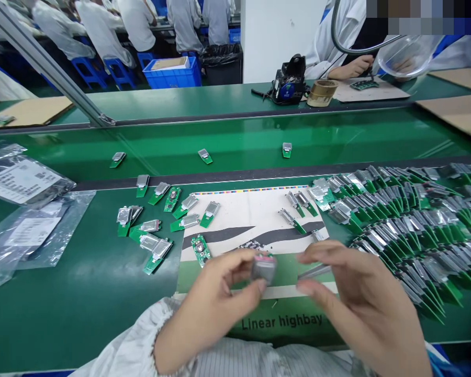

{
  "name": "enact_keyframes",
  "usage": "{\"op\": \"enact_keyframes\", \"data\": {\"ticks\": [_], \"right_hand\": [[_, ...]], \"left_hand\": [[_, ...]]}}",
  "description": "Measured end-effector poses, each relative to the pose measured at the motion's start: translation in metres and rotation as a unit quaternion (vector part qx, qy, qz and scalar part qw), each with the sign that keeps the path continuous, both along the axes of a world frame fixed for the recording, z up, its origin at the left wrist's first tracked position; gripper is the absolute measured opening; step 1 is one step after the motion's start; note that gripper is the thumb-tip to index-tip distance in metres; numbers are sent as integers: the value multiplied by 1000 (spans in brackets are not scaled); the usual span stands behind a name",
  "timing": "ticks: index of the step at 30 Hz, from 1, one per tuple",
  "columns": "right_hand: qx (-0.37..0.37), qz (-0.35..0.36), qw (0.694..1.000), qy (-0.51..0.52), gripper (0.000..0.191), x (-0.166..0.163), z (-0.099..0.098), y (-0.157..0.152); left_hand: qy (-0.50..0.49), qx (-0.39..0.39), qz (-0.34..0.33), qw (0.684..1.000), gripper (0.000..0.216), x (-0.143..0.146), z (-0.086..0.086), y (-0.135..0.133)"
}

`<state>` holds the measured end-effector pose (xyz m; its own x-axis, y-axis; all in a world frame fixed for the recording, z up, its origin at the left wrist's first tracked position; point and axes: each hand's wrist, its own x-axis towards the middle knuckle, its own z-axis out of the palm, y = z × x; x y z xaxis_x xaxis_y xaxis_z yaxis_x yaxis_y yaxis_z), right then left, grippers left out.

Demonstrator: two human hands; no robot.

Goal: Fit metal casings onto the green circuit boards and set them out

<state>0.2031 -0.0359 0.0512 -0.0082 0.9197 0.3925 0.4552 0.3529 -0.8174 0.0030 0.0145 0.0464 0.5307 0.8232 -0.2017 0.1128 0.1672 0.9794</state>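
My left hand (223, 301) pinches a small circuit board with a silver metal-cased part (264, 268), blurred by motion, a pink edge at its top. To its right, my right hand (361, 298) has thumb and forefinger spread apart. A thin grey metallic strip (314, 271) shows between those fingers; whether they touch it I cannot tell. Under both hands lies a printed cardboard sheet (235, 209). A pile of tiny dark parts (253, 245) sits on it beyond my left hand, near a bare-faced green circuit board (201, 250).
Loose boards (155, 254) lie left of the sheet; dense rows of boards (408, 225) fill the right. Several sit on the green belt (239, 152). Plastic bags (39, 230) lie far left. Across stand a tape roll (322, 93), a black pouch (289, 84) and a co-worker's hand (353, 68).
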Motion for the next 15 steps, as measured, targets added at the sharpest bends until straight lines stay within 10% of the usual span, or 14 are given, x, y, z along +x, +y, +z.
{"op": "enact_keyframes", "data": {"ticks": [6,15], "right_hand": [[-58,-91,961,-253,11,71,4,51],[-185,-138,916,-327,23,111,-15,245]], "left_hand": [[177,3,-73,981,25,-5,-18,37],[307,142,-121,933,25,14,-17,30]]}}
